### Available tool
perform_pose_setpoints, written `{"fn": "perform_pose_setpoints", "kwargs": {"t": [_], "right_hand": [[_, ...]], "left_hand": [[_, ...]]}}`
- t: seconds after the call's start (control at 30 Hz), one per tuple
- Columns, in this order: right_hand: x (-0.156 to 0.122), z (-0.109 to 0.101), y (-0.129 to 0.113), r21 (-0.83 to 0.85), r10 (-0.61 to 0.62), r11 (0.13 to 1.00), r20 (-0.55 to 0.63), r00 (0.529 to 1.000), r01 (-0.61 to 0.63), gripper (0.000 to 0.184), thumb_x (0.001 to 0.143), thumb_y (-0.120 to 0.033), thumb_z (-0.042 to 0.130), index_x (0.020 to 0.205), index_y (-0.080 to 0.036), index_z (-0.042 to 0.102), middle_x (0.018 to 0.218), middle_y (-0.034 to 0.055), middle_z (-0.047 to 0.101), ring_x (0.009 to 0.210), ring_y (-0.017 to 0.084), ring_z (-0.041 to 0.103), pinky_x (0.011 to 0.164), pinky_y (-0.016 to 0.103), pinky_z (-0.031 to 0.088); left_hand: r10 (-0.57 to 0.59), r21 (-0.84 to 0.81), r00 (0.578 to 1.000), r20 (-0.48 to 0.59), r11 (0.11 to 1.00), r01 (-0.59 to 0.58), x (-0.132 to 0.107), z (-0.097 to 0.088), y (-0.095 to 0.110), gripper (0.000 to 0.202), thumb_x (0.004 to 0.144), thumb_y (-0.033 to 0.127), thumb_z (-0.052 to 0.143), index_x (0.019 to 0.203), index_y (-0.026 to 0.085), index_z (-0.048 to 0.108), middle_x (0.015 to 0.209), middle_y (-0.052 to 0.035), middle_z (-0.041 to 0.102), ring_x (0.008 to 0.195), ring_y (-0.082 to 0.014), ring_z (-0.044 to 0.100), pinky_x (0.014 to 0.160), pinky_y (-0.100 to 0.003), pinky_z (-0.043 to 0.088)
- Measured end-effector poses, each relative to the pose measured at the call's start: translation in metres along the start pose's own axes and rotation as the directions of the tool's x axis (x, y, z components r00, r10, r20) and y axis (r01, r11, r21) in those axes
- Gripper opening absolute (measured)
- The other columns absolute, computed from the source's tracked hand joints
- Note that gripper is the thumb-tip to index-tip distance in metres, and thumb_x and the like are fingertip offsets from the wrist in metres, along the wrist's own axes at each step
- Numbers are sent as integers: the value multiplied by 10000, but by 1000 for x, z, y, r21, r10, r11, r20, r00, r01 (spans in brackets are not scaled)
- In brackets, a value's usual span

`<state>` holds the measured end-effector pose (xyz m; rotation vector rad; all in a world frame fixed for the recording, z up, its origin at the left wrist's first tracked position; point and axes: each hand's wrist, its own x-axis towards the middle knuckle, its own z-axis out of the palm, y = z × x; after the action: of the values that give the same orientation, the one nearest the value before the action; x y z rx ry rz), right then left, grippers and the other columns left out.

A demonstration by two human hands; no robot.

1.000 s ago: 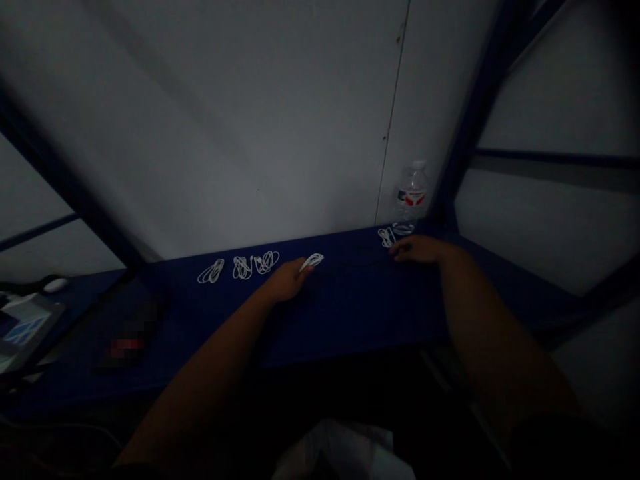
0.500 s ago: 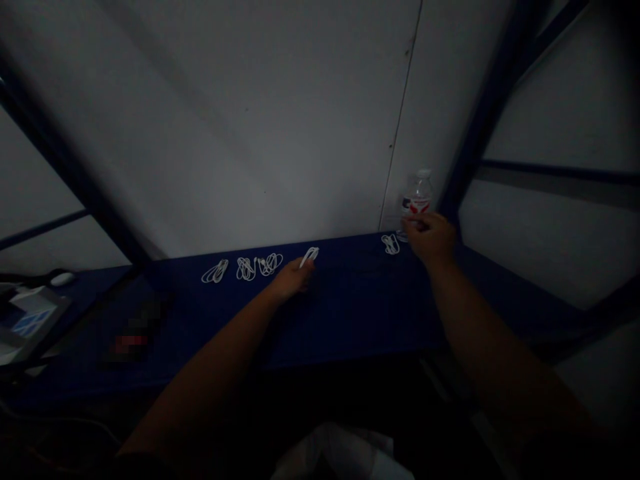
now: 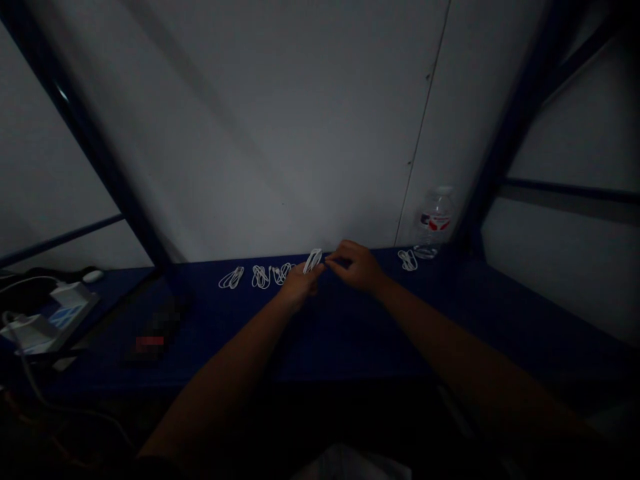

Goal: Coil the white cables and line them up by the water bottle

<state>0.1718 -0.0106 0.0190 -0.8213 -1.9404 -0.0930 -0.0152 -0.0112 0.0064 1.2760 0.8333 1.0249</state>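
Note:
My left hand (image 3: 298, 285) is closed around a coiled white cable (image 3: 314, 259), held just above the dark blue table (image 3: 360, 333) near the wall. My right hand (image 3: 356, 265) has its fingers pinched together right beside that coil, touching its right end. Three more white cable coils (image 3: 260, 275) lie in a row to the left of my left hand. Another white coil (image 3: 407, 259) lies further right, close to a clear water bottle (image 3: 436, 222).
The water bottle stands in the back right corner against the white wall (image 3: 300, 133). A dark phone-like object (image 3: 153, 330) lies at the table's left. Papers, a device and cables (image 3: 45, 313) sit on the neighbouring desk. Blue frame bars (image 3: 95, 147) slant on both sides.
My right hand left the bottle area at the right and came left to meet the coil in my left hand. The view shifted slightly.

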Motion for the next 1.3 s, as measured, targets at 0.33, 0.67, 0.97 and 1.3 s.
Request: {"fn": "perform_pose_setpoints", "kwargs": {"t": [0.33,0.67,0.97,1.3], "right_hand": [[-21,-4,15,247,236,940,35,971,-237,157,788,-338,678,761,-184,672,717,12,564,632,134,529,574,268,408],[-21,-5,16,192,257,947,22,966,-256,128,808,-302,646,791,-178,674,735,21,572,641,131,536,590,263,422],[-20,-3,15,323,368,879,12,930,-352,185,783,-372,662,767,-188,648,743,21,591,643,134,537,590,265,434],[-21,-2,24,617,593,461,321,739,-638,284,678,-420,741,757,-176,617,556,-33,541,477,109,506,494,260,454]], "left_hand": [[53,-94,995,83,995,-45,7,-5,-6,362,770,476,707,870,152,580,493,104,267,400,-42,226,403,-184,179],[46,-37,999,24,998,-45,10,-11,-5,372,789,500,672,884,151,583,511,98,281,404,-43,234,402,-188,172],[9,62,998,55,998,-12,3,-7,1,337,758,458,718,813,163,563,508,96,275,413,-48,242,420,-201,181],[-63,294,985,163,956,12,2,-9,-4,306,744,426,723,820,163,587,561,58,372,466,-67,325,455,-216,256]]}}
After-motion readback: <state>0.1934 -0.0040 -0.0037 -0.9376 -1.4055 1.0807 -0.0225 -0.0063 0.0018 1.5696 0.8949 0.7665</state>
